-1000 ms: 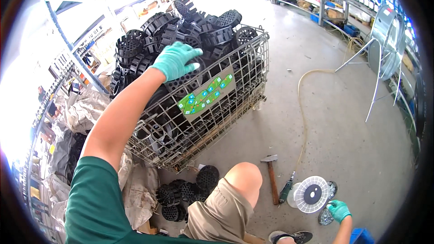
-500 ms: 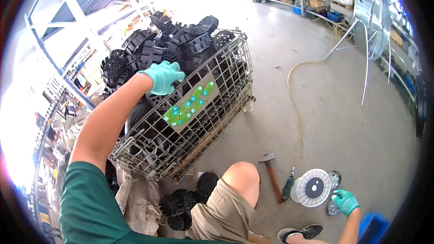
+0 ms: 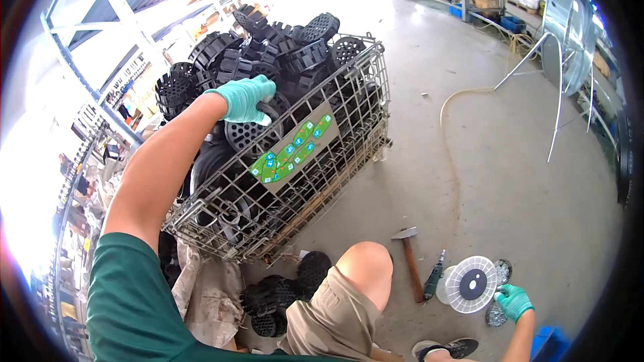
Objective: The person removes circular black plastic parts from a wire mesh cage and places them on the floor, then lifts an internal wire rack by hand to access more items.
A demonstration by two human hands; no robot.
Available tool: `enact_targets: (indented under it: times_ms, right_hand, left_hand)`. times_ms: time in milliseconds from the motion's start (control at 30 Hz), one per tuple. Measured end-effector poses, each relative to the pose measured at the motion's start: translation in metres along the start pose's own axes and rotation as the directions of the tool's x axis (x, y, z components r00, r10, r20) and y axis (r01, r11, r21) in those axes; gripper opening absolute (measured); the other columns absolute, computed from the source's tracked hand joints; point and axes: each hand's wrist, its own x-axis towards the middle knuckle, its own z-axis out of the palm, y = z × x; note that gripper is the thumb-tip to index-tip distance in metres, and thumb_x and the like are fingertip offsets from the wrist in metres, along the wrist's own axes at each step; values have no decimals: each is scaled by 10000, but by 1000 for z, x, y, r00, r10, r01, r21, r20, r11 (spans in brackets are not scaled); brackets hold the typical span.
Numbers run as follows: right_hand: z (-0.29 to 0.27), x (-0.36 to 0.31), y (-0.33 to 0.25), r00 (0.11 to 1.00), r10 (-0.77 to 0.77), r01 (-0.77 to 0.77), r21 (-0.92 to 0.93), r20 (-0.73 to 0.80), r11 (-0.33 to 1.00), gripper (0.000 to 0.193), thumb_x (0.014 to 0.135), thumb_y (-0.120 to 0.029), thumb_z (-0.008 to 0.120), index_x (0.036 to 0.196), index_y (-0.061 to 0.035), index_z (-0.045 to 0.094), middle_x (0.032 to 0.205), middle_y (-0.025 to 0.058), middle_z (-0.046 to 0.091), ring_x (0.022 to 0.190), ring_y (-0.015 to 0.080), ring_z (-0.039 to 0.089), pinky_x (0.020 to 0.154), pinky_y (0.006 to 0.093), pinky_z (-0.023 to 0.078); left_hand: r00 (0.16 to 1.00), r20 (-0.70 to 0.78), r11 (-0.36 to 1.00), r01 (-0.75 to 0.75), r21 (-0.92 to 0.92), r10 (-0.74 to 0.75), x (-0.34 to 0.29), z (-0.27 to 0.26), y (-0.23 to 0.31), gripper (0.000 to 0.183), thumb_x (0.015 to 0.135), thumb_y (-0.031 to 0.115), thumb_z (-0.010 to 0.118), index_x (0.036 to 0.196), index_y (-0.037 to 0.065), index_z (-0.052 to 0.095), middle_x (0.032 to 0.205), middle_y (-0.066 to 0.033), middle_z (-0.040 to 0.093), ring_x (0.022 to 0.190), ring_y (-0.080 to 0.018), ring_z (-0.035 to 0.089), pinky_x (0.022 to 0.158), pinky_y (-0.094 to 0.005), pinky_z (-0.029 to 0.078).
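Observation:
My left hand point(image 3: 247, 99), in a green glove, reaches into the heaped wire crate point(image 3: 384, 87). Its fingers curl over the edge of a black round plastic part point(image 3: 277, 102). Just below lies a perforated black disc point(image 3: 243, 135), partly covered by the hand. At the lower right, my gloved right hand point(image 3: 514, 303) has its fingers drawn together over a round dish of small metal bits point(image 3: 495, 315). Whatever the fingertips hold is too small to make out. Touching that area are a second dish point(image 3: 503, 270) and a white ribbed disc with a dark centre point(image 3: 471, 284).
A hammer point(image 3: 410, 268) and a green air tool point(image 3: 433, 280) lie on the floor, a hose point(image 3: 451, 161) trailing from the tool. More black parts point(image 3: 275, 298) sit beside my knee. A metal reel stand point(image 3: 567, 33) stands far right; a blue bin point(image 3: 550, 343) is near my right arm.
My left fingers have closed further round the black plastic part. My right hand stays at the dishes. The whole view has shifted slightly, with the crate now further right.

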Motion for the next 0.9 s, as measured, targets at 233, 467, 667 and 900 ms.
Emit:
enact_targets:
  times_ms: [233,467,667,900]
  right_hand:
    - [-10,-20,-6,999,-24,22,-40,-39,999,388,910,-283,706,1184,-9,710,1026,209,754,899,306,735,836,395,575]
    - [-14,-11,-8,1000,-26,26,-46,-9,999,388,913,-267,703,1196,-2,704,1093,218,749,987,331,734,891,400,566]
    - [-13,-6,-10,998,-39,38,-12,-47,999,342,919,-258,693,1151,-9,721,987,205,748,873,280,727,833,387,565]
    - [13,-3,14,995,-18,16,19,103,1000,295,969,-160,667,1217,-3,693,919,73,725,797,127,654,712,310,545]
  left_hand:
    - [994,100,998,31,49,-36,-8,-17,-15,964,692,392,924,1472,36,481,1381,-244,604,1283,-407,586,1078,-448,478]
    - [668,-481,658,17,-753,-568,-50,27,-50,577,779,286,915,1181,12,605,1000,-67,672,906,-171,614,850,-347,532]
    - [450,-461,203,-510,-836,-765,-156,-1,42,507,867,235,842,1235,10,576,1148,-90,689,965,-173,671,879,-347,567]
    - [742,-496,743,5,-670,-452,-259,134,153,768,686,300,966,1272,39,543,1086,-82,641,1003,-161,619,879,-353,549]
